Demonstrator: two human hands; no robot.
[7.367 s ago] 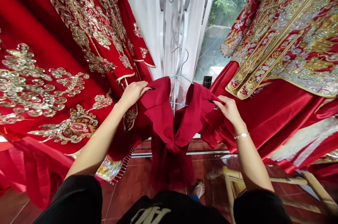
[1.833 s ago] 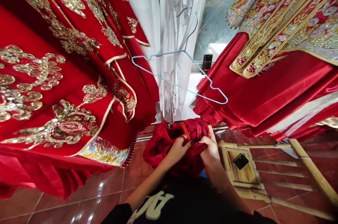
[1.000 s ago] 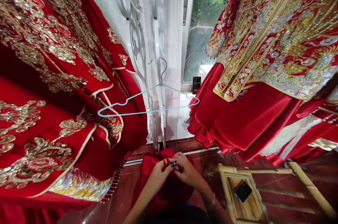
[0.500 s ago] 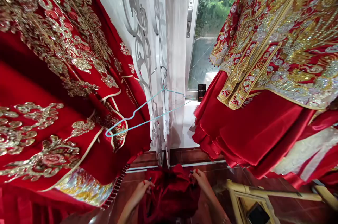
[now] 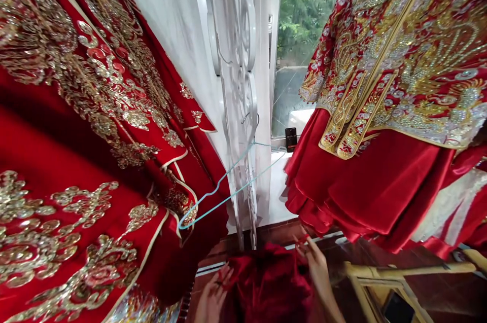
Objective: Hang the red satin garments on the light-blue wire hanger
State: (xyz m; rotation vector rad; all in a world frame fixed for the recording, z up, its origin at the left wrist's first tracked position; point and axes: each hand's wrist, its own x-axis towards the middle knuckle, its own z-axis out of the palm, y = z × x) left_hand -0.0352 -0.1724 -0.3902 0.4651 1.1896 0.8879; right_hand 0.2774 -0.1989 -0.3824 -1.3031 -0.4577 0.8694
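A dark red, shiny cloth garment (image 5: 266,282) hangs low in front of me, its folds bunched between both hands. At its left edge, my left hand (image 5: 215,287) has its fingers closed on the cloth, partly blurred. My right hand (image 5: 315,262) grips the upper right edge, some of its fingers raised. Above and to the left of the garment, a light blue wire hanger (image 5: 213,210) hangs bare by its hook from the white scrollwork rack.
Red embroidered gowns hang at left (image 5: 152,110) and right (image 5: 373,176). A white scrollwork metal rack (image 5: 249,34) rises between them. A phone (image 5: 290,139) leans on the windowsill. A bamboo-coloured frame (image 5: 411,270) with a dark phone-like object (image 5: 397,308) stands low right.
My view has shifted, so the hanger and the garment appear farther right. The right hand has risen slightly, with its fingers more raised; both hands stay at the garment's edges.
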